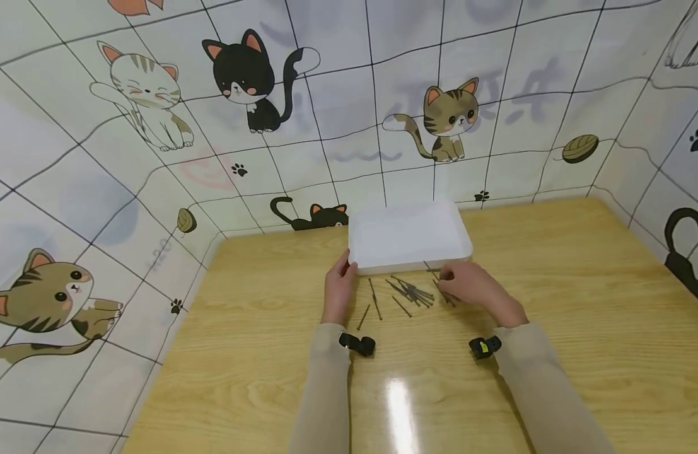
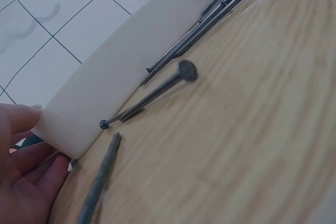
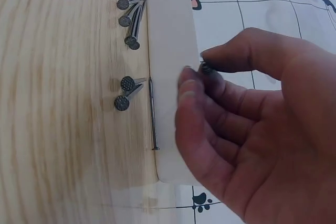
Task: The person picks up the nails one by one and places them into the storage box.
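Observation:
A shallow white tray (image 1: pixel 408 236) lies on the table, and my left hand (image 1: pixel 338 291) grips its near left corner. In the left wrist view the thumb and fingers of that hand (image 2: pixel 26 166) hold the tray's corner (image 2: pixel 73 135). Just in front of the tray's right part, my right hand (image 1: pixel 473 287) pinches a nail (image 3: pixel 206 68) between thumb and fingertips; its head shows in the right wrist view. Below that hand lie a few loose nails (image 3: pixel 126 83). A pile of several nails (image 1: pixel 413 293) lies before the tray's middle, with single nails (image 1: pixel 375 302) nearer the left hand.
The wooden table (image 1: pixel 258 353) reaches back to a white wall covering (image 1: pixel 349 101) with a printed grid and cats. A black wrist camera (image 1: pixel 360 345) sits on the left sleeve, another black camera (image 1: pixel 485 347) on the right one.

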### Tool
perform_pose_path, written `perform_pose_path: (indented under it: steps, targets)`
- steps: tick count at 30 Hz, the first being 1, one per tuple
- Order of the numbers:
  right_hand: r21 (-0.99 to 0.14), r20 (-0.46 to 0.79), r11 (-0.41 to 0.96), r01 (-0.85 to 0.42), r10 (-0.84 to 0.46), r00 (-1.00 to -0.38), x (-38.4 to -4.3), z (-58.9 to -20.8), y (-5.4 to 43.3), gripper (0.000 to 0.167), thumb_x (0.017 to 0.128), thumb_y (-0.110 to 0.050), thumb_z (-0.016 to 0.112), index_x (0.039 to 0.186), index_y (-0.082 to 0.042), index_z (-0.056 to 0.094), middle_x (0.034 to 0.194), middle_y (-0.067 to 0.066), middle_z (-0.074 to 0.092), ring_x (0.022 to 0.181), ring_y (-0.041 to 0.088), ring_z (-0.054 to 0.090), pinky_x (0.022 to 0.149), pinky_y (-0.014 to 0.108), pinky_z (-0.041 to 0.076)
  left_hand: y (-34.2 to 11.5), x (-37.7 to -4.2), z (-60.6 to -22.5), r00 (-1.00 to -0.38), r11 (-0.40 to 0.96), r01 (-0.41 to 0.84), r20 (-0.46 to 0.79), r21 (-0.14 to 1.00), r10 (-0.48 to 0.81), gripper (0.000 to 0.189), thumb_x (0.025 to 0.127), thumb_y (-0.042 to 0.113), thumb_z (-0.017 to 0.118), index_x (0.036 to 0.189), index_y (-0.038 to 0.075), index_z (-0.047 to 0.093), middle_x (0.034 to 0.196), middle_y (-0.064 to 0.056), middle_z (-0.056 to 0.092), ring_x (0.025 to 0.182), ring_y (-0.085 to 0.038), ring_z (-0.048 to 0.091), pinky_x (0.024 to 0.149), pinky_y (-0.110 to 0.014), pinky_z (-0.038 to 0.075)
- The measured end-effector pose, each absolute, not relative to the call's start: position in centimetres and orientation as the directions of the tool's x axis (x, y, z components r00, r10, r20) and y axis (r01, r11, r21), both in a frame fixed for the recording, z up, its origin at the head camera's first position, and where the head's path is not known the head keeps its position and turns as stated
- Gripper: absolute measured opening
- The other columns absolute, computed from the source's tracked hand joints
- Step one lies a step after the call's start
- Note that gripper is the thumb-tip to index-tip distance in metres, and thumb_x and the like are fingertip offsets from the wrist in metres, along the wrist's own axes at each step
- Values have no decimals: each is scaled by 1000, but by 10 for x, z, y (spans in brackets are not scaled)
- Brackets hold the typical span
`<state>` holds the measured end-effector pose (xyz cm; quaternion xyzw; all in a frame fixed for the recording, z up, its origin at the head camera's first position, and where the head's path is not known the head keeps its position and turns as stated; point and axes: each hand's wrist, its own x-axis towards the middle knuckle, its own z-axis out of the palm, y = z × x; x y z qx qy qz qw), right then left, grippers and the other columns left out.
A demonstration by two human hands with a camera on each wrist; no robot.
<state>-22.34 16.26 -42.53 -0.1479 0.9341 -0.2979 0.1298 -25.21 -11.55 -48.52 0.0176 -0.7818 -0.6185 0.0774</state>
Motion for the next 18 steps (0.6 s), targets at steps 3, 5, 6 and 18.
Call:
perform_pose_path:
  steps: [3, 5, 6, 18]
  targets:
    - [-638, -120, 745, -193, -344, -931, -224, -424, 161, 22, 90, -24, 48, 94, -5, 58, 62, 6, 55, 56, 17, 50, 59, 32, 40, -115, -252, -486, -988, 233, 66, 96, 970, -121, 45, 93, 25, 49, 136, 17, 39, 135, 5, 41, 121, -9, 37, 97, -30, 33]
    - [-679, -100, 713, -178, -330, -939, -224, -425, 160, 28, 91, -27, 47, 99, -3, 58, 69, 9, 57, 59, 19, 51, 58, 32, 41, -115, -252, -487, -988, 240, 67, 98, 968, -119, 45, 93, 25, 49, 136, 17, 39, 135, 6, 41, 121, -8, 37, 97, -30, 33]
    - [-698, -86, 695, -173, -321, -943, -224, -425, 159, 31, 92, -29, 46, 101, -2, 58, 73, 9, 58, 62, 20, 52, 58, 31, 42, -115, -251, -487, -988, 244, 68, 100, 967, -119, 45, 93, 25, 49, 136, 18, 39, 135, 6, 41, 121, -9, 37, 97, -30, 33]
    - [-842, 33, 520, -145, -220, -975, -236, -426, 149, 32, 90, -31, 51, 107, -5, 59, 94, 15, 62, 80, 28, 58, 69, 39, 47, -116, -250, -487, -986, 255, 60, 97, 965, -135, 43, 92, 26, 49, 135, 21, 41, 134, 6, 42, 119, -9, 40, 95, -31, 35]
